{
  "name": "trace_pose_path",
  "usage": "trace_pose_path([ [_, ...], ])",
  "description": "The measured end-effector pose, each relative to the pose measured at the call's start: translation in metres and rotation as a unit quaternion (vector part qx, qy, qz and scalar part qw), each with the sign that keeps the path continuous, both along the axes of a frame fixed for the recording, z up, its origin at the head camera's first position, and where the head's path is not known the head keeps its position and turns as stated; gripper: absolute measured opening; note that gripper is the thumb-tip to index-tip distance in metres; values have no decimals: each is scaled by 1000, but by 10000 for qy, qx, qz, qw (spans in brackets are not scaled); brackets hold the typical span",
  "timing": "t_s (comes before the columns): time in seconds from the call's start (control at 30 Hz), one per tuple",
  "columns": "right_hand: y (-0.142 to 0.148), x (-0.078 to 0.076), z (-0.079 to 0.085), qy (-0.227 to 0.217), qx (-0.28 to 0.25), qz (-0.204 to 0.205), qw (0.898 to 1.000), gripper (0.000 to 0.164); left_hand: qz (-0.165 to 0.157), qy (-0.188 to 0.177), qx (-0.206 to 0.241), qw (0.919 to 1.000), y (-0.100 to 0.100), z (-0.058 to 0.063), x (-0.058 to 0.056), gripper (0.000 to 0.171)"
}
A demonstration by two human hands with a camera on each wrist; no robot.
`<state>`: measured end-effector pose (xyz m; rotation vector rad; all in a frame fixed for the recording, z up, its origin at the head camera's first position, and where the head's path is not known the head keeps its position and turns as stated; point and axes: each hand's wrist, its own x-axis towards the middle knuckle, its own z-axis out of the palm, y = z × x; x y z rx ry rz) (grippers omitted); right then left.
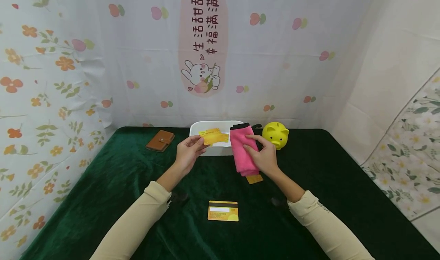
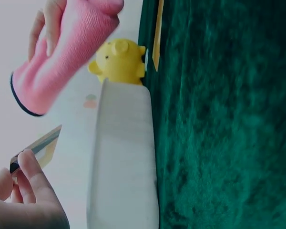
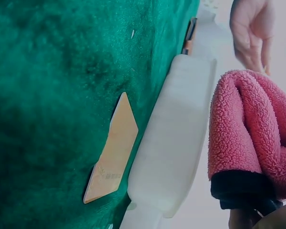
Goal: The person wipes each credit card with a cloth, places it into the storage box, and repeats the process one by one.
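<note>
My left hand point(image 1: 187, 153) pinches a gold bank card point(image 1: 210, 136) by its edge, above the white tray point(image 1: 216, 151). More gold shows just right of that card; I cannot tell whether it is a second card. A folded pink cloth point(image 1: 243, 153) with a black edge is gripped in my right hand point(image 1: 266, 156), beside the held card and apart from it. In the right wrist view the cloth point(image 3: 238, 129) looks fluffy. On the green tablecloth, a gold card point(image 1: 254, 179) lies partly hidden below the cloth. Another card point(image 1: 222, 211) lies stripe side up near the front.
A brown wallet point(image 1: 160, 140) with a snap strap lies left of the tray. The yellow piggy bank point(image 1: 275, 135) stands at the back right, by a small dark object point(image 1: 256, 126). A printed curtain point(image 1: 148, 69) hangs behind the green-covered table point(image 1: 127, 199).
</note>
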<state>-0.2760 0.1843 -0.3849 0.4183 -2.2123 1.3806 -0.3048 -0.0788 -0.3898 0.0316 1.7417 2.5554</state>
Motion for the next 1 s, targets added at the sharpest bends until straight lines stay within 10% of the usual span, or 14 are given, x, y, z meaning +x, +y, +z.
trace_pose_path([
  [0.37, -2, 15, 3, -603, -398, 244, 9971, 35, -180, -273, -171, 9993, -4, -10, -8, 41],
  [0.63, -7, 48, 29, -351, -233, 301, 9987, 33, -879, -188, -1119, 9896, -11, -11, 21, 35],
  [1.0, 2, 46, 11, -300, -292, 408, 9983, 32, -1904, 306, -3207, 9273, -10, -13, 76, 43],
])
